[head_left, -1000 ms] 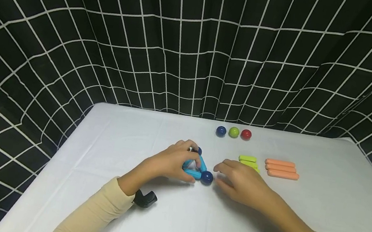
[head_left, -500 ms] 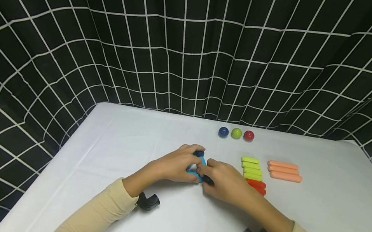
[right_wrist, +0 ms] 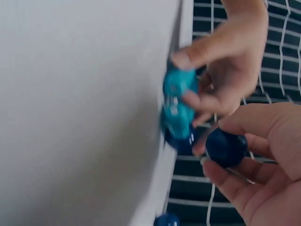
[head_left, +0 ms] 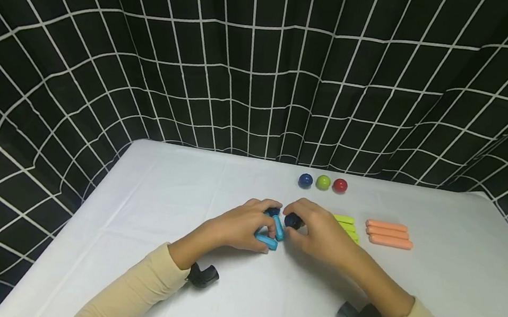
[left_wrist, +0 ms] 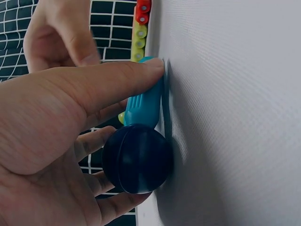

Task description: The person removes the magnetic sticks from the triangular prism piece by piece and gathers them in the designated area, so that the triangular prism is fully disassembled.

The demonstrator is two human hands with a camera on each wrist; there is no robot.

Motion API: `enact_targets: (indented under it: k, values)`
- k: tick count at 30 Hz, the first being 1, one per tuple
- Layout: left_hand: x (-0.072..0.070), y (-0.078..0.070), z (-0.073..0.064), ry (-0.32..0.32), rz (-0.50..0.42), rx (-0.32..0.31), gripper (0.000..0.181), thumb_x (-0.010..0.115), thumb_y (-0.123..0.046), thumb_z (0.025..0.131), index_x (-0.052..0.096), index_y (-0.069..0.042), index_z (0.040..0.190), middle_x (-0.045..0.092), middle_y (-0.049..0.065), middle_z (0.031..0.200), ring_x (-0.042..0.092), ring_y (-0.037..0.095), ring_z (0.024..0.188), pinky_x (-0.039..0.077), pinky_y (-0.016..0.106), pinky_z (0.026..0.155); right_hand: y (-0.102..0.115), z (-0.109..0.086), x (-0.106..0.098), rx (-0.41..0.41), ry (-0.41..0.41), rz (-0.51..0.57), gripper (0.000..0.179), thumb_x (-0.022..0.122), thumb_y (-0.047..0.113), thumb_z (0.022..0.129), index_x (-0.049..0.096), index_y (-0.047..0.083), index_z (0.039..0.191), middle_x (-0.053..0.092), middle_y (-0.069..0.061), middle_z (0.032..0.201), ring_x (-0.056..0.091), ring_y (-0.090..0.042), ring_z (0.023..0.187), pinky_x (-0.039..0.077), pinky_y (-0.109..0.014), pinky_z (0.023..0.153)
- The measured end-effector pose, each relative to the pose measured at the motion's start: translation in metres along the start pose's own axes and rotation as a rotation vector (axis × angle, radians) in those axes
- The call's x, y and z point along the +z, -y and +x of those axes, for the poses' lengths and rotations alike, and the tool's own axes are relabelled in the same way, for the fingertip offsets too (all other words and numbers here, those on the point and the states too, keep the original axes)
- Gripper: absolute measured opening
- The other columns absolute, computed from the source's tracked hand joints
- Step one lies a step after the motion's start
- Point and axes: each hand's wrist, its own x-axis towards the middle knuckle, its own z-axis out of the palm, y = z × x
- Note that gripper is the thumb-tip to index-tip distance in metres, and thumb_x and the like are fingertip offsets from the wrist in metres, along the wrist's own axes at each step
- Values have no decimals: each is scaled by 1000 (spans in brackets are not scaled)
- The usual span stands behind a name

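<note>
My left hand [head_left: 240,226] grips light blue sticks [head_left: 266,241] low over the white table. In the left wrist view its thumb presses one light blue stick [left_wrist: 145,106], and its fingers curl by a dark blue ball [left_wrist: 136,159] at that stick's end. Another light blue stick [head_left: 279,228] slants from a dark blue ball [head_left: 272,211] under the left fingers. Close to the right, my right hand [head_left: 323,234] pinches a separate dark blue ball [right_wrist: 226,148] between thumb and fingertips. The near ends of the two sticks stand bare and slightly apart.
A blue ball [head_left: 305,181], a green ball [head_left: 323,182] and a red ball [head_left: 340,186] line the table's back. Lime sticks [head_left: 346,220] lie partly behind the right hand; orange sticks [head_left: 388,233] lie farther right. Red sticks [left_wrist: 142,12] show in the left wrist view.
The right hand reached the dark blue ball at the sticks' near corner, took hold of it and moved it off, away from the body. The left hand has stayed nearly in place.
</note>
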Motion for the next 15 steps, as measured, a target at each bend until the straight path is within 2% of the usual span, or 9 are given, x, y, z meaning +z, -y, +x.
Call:
enact_targets:
  k: [3, 7, 11, 15]
  values:
    - [1, 0, 0, -2, 6, -1, 14, 83, -31, 82, 71, -26, 88, 36, 5, 158, 43, 31, 133, 42, 41, 103, -12, 10, -11, 49, 9, 63, 33, 79, 1, 82, 67, 2, 113, 69, -8, 106, 67, -21, 93, 57, -41, 84]
    - [1, -1, -1, -1, 4, -3, 13, 82, -31, 83, 70, -27, 87, 36, 4, 157, 43, 32, 133, 42, 43, 102, -30, 27, -25, 70, 22, 126, 32, 78, -1, 82, 67, 0, 112, 67, -10, 106, 68, -25, 96, 56, -43, 86]
    - [0, -1, -1, 3, -4, 1, 13, 81, -31, 84, 69, -27, 87, 35, 4, 157, 43, 32, 132, 42, 43, 102, -45, 47, -31, 66, 18, 97, 33, 80, -2, 81, 67, 0, 111, 66, -11, 107, 67, -27, 97, 55, -44, 88]
    - [0, 0, -1, 5, 2, -2, 13, 81, -31, 84, 68, -27, 86, 35, 4, 158, 43, 32, 132, 42, 43, 102, -57, 67, -29, 74, 23, 55, 34, 80, -4, 81, 66, -2, 112, 67, -15, 109, 65, -30, 100, 54, -45, 89]
